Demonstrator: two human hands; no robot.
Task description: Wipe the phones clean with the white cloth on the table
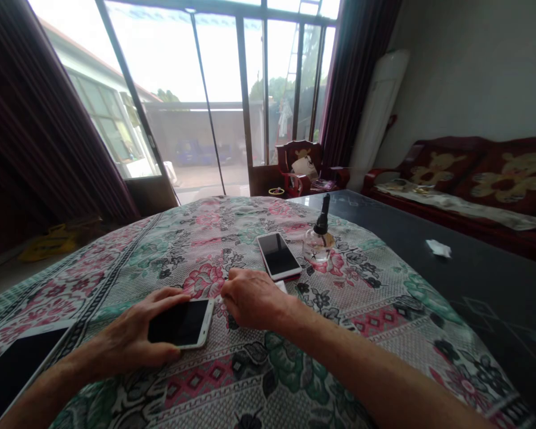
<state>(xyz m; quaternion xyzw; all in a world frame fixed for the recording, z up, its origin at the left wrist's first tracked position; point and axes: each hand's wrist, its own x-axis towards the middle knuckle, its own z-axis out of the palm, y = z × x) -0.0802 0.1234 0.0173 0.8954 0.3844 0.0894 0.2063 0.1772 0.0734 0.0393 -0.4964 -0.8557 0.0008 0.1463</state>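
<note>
A white-framed smartphone (187,325) lies screen up on the patterned tablecloth (223,375). My left hand (138,333) grips its long sides, thumb at the near edge and fingers along the far one. Just right of that phone, my right hand (254,298) is closed, knuckles up, low over the cloth. A small white bit shows by its fingertips, too little to name. Beyond the right hand rests a second white smartphone (279,255), dark-screened, with a red edge beneath. Some white material (281,286) peeks out behind my right wrist.
A clear glass jar (318,249) with a black upright top (323,217) stands right of the second phone. A larger dark-screened tablet (22,366) lies at the left, partly under my left forearm. Crumpled white paper (438,248) sits on the dark tabletop (486,292) at right.
</note>
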